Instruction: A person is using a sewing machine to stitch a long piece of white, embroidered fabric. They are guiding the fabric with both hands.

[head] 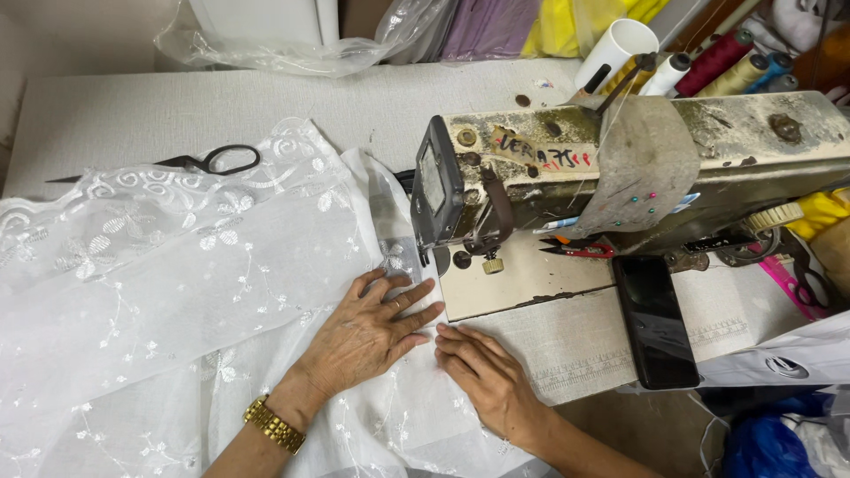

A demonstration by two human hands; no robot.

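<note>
Both hands are lying open and flat, the left hand [367, 332] pressing the white embroidered sheer fabric [177, 292] on the worktop [133, 106] and the right hand [482, 372] steadying its edge beside the sewing machine [567, 168], seemingly feeding it needleward, calling for even pressure.

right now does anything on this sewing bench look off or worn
The sewing machine looks worn: its cream paint is chipped and stained along the top. Both hands, left hand and right hand, lie flat on the white embroidered fabric, which lies rumpled.
</note>
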